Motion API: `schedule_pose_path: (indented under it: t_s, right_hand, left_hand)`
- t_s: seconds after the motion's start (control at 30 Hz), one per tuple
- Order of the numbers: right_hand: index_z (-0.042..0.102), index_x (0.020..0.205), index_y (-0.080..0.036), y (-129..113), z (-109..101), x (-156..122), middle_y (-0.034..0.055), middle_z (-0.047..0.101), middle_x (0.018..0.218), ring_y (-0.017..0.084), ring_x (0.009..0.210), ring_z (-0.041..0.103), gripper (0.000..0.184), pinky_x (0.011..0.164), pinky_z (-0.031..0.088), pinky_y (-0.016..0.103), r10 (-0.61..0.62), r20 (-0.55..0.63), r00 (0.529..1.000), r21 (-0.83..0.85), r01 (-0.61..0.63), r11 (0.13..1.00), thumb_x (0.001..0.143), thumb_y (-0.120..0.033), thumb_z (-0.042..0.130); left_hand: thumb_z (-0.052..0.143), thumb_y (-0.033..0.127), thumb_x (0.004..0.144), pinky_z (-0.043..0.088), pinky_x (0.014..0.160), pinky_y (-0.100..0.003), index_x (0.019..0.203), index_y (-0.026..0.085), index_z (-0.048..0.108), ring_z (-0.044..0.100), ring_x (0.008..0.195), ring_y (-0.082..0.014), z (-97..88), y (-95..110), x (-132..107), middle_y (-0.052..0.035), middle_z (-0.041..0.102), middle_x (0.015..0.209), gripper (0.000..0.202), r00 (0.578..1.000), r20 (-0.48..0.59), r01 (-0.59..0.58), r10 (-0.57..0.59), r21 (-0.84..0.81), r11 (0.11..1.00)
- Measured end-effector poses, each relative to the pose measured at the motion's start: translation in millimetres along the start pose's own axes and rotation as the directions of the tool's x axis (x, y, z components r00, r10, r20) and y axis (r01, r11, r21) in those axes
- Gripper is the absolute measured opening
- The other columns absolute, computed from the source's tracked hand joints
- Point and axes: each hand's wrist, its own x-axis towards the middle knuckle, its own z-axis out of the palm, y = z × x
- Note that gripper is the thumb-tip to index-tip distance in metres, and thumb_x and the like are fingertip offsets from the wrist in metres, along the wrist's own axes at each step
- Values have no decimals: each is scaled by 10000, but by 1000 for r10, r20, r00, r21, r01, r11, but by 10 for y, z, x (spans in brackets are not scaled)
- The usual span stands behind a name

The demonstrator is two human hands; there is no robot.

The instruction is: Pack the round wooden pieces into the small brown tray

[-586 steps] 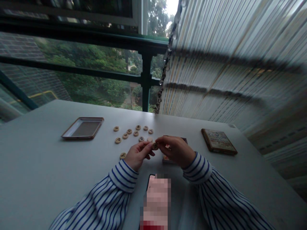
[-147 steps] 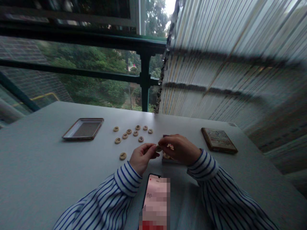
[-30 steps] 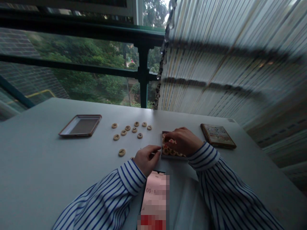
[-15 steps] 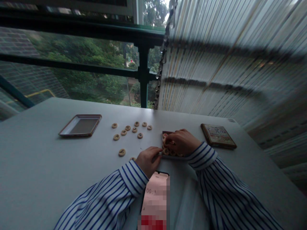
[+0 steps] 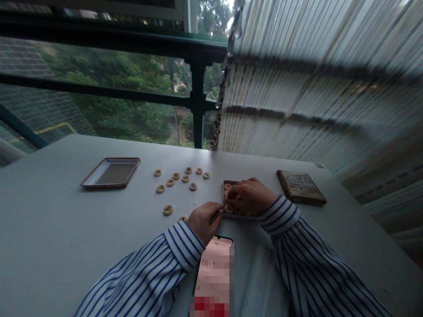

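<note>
My right hand (image 5: 250,196) rests curled over a small dark box (image 5: 228,182) full of round wooden game pieces, fingertips down among the pieces. My left hand (image 5: 206,219) lies on the grey table (image 5: 59,229) with its fingers bent against the box's near left corner. Whether either hand pinches a piece is hidden. Several round pieces (image 5: 181,178) with dark marks lie loose on the table to the left of the box, one (image 5: 168,209) nearer me. Both arms wear blue-striped white sleeves.
An empty brown-rimmed tray (image 5: 111,172) sits at the left of the table. A flat brown lid with a picture (image 5: 300,186) lies at the right. A phone (image 5: 213,268) lies near my chest. A window railing and vertical blinds stand behind the table.
Five seconds ago both hands held a piece above the table; my right hand has since dropped into the box and my left to its corner. Over the last half second, almost nothing moved.
</note>
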Motion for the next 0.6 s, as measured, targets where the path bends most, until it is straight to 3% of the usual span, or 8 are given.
schedule_pose_path:
  t_s: [0.6]
  right_hand:
    - [613, 946, -232, -18, -44, -11, 56, 647, 919, 167, 892, 564, 225, 767, 330, 257, 4, 68, 998, 16, -5, 1000, 786, -286, 465]
  left_hand:
    - [471, 125, 721, 498, 711, -278, 903, 126, 593, 603, 777, -162, -11, 6, -7, -87, 651, 847, 219, 1000, 18, 9, -9, -5, 1000]
